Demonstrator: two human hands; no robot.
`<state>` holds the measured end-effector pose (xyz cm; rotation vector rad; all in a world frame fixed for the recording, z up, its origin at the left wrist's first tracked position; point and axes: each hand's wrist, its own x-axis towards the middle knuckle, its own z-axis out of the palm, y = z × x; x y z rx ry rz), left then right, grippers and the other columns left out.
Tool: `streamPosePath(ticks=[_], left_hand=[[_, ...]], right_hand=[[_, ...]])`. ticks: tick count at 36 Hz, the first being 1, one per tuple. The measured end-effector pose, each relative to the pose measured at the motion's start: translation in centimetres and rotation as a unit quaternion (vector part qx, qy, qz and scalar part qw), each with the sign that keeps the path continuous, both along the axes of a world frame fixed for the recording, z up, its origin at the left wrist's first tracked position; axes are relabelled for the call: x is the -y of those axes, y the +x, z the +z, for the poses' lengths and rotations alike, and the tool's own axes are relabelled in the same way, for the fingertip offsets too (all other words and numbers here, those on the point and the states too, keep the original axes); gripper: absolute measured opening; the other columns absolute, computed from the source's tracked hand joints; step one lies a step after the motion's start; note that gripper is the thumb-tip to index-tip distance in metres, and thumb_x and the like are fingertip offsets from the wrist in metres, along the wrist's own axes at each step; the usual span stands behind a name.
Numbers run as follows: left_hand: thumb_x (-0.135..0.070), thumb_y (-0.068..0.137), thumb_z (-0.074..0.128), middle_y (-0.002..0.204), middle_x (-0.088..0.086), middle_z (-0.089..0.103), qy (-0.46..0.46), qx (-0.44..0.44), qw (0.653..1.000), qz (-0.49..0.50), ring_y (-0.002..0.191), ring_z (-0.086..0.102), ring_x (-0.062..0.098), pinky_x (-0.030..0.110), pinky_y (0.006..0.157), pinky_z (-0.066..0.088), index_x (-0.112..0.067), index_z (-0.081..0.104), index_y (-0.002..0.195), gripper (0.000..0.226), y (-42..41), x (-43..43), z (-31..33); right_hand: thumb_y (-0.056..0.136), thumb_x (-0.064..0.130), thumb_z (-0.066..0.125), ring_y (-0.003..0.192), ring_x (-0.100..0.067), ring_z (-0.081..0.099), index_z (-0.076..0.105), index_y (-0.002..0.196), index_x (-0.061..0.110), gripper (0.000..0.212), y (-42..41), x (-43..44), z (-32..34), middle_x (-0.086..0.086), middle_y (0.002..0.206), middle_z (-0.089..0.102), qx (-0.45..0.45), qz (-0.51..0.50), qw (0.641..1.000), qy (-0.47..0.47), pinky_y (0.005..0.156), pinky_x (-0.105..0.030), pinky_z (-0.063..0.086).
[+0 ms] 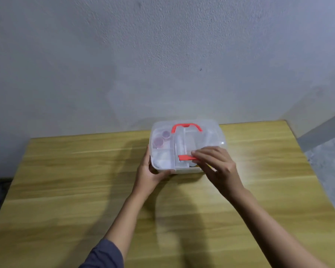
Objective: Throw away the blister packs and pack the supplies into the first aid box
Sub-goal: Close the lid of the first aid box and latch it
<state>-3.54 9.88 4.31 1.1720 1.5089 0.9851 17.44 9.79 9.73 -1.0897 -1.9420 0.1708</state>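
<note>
Here, nearest to the person, a dark sleeve (106, 256) shows at the left forearm, and both bare arms reach forward over the wooden table (66, 190) toward the far edge by the wall (162, 55). The left hand (150, 172) is curled around the near left corner of the first aid box (187, 147), thumb up along the side wall and fingers under the front edge, closed firmly on it as a brace. The right hand (217, 165) comes in from the right and lies over the near front of the lid, its fingertips (196, 154) gathered together on the red latch (187, 157), which sits midway along the front edge. So the latch lies just left of the right hand's knuckles, its long axis running left to right along the box front, and the right hand is plainly the nearer one to work it. I judge the step to be pressing that latch home while the left hand steadies the box. Through the clear lid, two small round containers (161, 139) sit in the left rear compartment, and white supplies fill the rest, too blurred to name. Farther back, the red carrying handle (187, 127) lies flat on the lid. No blister packs are visible on the table.
</note>
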Motion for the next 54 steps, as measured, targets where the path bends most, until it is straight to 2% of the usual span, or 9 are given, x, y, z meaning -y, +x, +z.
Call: streamPosePath(ticks=[3, 9, 15, 22, 29, 40, 45, 50, 54], left_hand=[[-0.058, 0.045, 0.083, 0.136, -0.004, 0.053, 0.007, -0.023, 1.0, 0.006, 0.127, 0.047, 0.009, 0.043, 0.105, 0.041, -0.024, 0.035, 0.14, 0.112, -0.1, 0.2, -0.3], [-0.053, 0.046, 0.084, 0.144, -0.004, 0.044, 0.015, -0.019, 1.0, 0.002, 0.132, 0.04, 0.008, 0.042, 0.109, 0.037, -0.024, 0.029, 0.143, 0.115, -0.2, 0.5, -0.7], [-0.044, 0.049, 0.084, 0.135, -0.017, 0.049, 0.041, 0.003, 0.999, -0.007, 0.125, 0.043, -0.006, 0.023, 0.105, 0.038, -0.028, 0.036, 0.138, 0.102, -0.1, 0.6, -0.4], [-0.039, 0.055, 0.087, 0.145, -0.008, 0.042, 0.032, -0.006, 0.999, -0.011, 0.133, 0.037, 0.001, 0.034, 0.111, 0.033, -0.023, 0.028, 0.144, 0.108, -0.1, 0.5, -0.5], [-0.048, 0.054, 0.083, 0.149, -0.007, 0.036, 0.014, -0.003, 1.0, -0.006, 0.137, 0.032, 0.005, 0.041, 0.113, 0.03, -0.023, 0.02, 0.147, 0.115, 0.0, 0.6, -0.9], [-0.029, 0.061, 0.084, 0.15, -0.007, 0.034, 0.016, 0.007, 1.0, -0.004, 0.137, 0.03, 0.005, 0.04, 0.114, 0.029, -0.029, 0.015, 0.145, 0.109, 0.2, 0.7, -1.1], [-0.053, 0.055, 0.082, 0.15, -0.009, 0.034, 0.008, 0.004, 0.999, -0.031, 0.138, 0.03, 0.006, 0.044, 0.113, 0.03, -0.028, 0.017, 0.147, 0.116, -0.1, 0.2, -0.8], [-0.05, 0.053, 0.083, 0.154, -0.011, 0.025, 0.005, 0.024, 0.999, -0.037, 0.139, 0.023, 0.002, 0.04, 0.116, 0.025, -0.034, 0.008, 0.146, 0.121, 0.0, 0.6, 0.0], [-0.054, 0.051, 0.083, 0.156, -0.011, 0.015, 0.009, 0.026, 0.998, -0.048, 0.141, 0.016, 0.0, 0.039, 0.117, 0.021, -0.043, 0.0, 0.143, 0.124, 0.5, 0.3, 0.5]], right_hand=[[0.087, 0.02, 0.063, 0.086, -0.019, 0.064, 0.073, 0.095, 0.01, 0.017, 0.4, 1.3, -2.0, -0.003, 0.091, 0.074, 0.022, 0.005, 0.999, -0.026, 0.076, -0.032, 0.05], [0.086, 0.015, 0.066, 0.086, -0.018, 0.062, 0.074, 0.099, 0.014, 0.015, 1.0, 2.6, -4.2, -0.002, 0.095, 0.074, 0.029, 0.008, 0.998, -0.048, 0.074, -0.03, 0.05], [0.082, 0.015, 0.07, 0.095, -0.019, 0.06, 0.072, 0.102, 0.012, 0.02, 0.8, 3.6, -4.9, -0.003, 0.102, 0.072, 0.032, 0.006, 0.997, -0.071, 0.082, -0.032, 0.052], [0.084, 0.029, 0.067, 0.116, -0.019, 0.055, 0.065, 0.113, 0.008, 0.036, 0.8, 2.2, -3.5, -0.008, 0.117, 0.066, 0.063, -0.038, 0.996, -0.046, 0.1, -0.035, 0.045], [0.082, 0.046, 0.058, 0.137, -0.016, 0.031, 0.048, 0.133, 0.018, 0.059, 0.2, 0.4, -4.2, -0.005, 0.144, 0.046, 0.166, -0.083, 0.977, -0.11, 0.116, -0.031, 0.018], [0.084, 0.045, 0.057, 0.134, -0.014, 0.034, 0.051, 0.131, 0.02, 0.054, -0.1, 0.4, -4.5, -0.004, 0.141, 0.05, 0.163, -0.103, 0.975, -0.108, 0.113, -0.028, 0.019], [0.084, 0.049, 0.053, 0.135, -0.017, 0.038, 0.049, 0.133, 0.019, 0.057, -0.2, 0.5, -4.1, -0.002, 0.143, 0.047, 0.182, -0.101, 0.968, -0.137, 0.113, -0.032, 0.024], [0.084, 0.06, 0.043, 0.141, -0.015, 0.025, 0.034, 0.142, 0.014, 0.075, 0.2, 0.7, -2.7, -0.001, 0.151, 0.033, 0.134, -0.081, 0.972, -0.177, 0.117, -0.029, 0.016], [0.08, 0.059, 0.054, 0.145, -0.01, 0.002, 0.011, 0.147, 0.013, 0.092, 0.5, 0.7, -2.1, 0.004, 0.156, 0.007, 0.018, -0.121, 0.962, -0.246, 0.119, -0.03, 0.008]])
